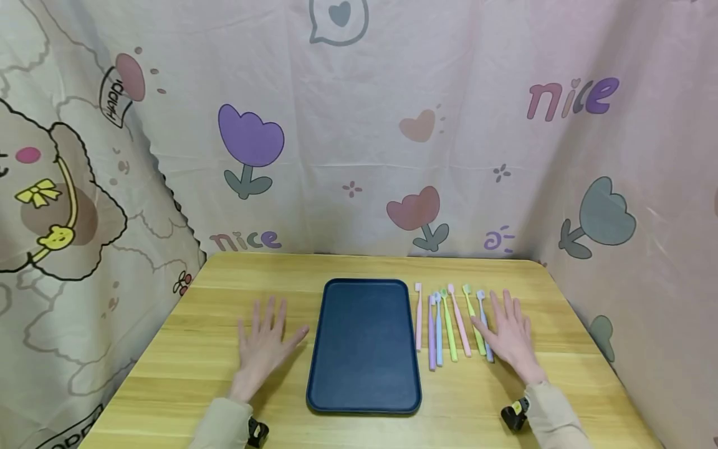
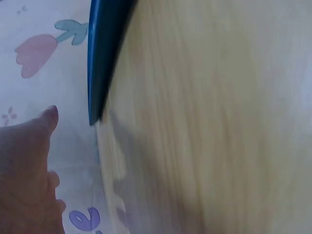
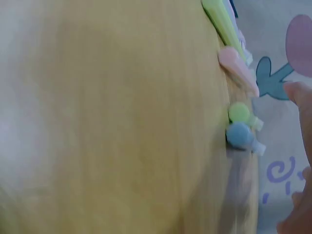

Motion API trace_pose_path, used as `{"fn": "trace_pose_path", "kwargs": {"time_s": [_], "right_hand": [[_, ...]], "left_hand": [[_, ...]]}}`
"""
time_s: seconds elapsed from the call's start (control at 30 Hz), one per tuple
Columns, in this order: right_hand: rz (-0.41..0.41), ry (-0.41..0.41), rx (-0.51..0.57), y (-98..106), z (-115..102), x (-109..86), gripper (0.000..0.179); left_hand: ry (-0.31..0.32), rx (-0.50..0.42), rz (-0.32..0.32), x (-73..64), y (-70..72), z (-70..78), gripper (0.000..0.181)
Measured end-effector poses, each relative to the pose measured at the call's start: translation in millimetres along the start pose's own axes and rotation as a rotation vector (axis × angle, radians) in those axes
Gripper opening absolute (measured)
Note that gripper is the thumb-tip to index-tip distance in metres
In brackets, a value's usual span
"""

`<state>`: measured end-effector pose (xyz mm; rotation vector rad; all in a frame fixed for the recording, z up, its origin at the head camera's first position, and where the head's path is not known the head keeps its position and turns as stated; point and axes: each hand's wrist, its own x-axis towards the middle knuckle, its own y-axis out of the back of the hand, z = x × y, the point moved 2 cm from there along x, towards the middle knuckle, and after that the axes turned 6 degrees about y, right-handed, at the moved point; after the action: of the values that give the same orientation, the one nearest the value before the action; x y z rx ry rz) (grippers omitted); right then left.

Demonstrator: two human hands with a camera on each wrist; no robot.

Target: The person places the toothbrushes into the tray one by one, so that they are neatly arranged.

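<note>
Fingers spread, my left hand (image 1: 262, 345) is over the table left of a dark blue rectangular tray (image 1: 364, 346) and holds nothing. My right hand (image 1: 509, 337), also spread and holding nothing, is beside the rightmost blue toothbrush (image 1: 483, 315), its thumb overlapping the row in the head view. To the right of the tray lie several pastel toothbrushes, among them a purple toothbrush (image 1: 432, 337), a green toothbrush (image 1: 450, 327) and a pink toothbrush (image 1: 460, 321). In the right wrist view, the handle ends of a blue toothbrush (image 3: 239, 135) and a pink toothbrush (image 3: 236, 66) show near the thumb.
A light wooden table (image 1: 258, 274) bears everything. Printed curtains (image 1: 348, 125) hang along its back and both sides. Each wrist wears a small black camera, such as the right wrist camera (image 1: 514, 414). The tray's raised rim (image 2: 100, 58) shows in the left wrist view.
</note>
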<state>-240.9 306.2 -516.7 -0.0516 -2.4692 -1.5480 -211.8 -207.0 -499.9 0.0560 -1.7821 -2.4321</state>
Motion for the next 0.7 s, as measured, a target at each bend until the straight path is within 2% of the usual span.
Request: {"fn": "trace_pose_path", "kwargs": {"time_s": [0.2,0.37,0.53,0.7], "right_hand": [[0.017,0.033,0.155,6,11,7.3,0.089],[0.029,0.028,0.296,7,21,9.3,0.085],[0.034,0.008,0.368,7,31,14.7,0.081],[-0.024,-0.034,0.442,7,38,18.6,0.079]], "left_hand": [[-0.029,-0.063,-0.032,-11.8,-3.5,11.8,0.095],[-0.036,-0.179,-0.093,-17.4,-6.6,21.2,0.095],[-0.048,-0.368,-0.122,-20.3,-8.7,27.2,0.094],[-0.02,-0.609,-0.17,-23.0,-12.3,27.1,0.088]]}}
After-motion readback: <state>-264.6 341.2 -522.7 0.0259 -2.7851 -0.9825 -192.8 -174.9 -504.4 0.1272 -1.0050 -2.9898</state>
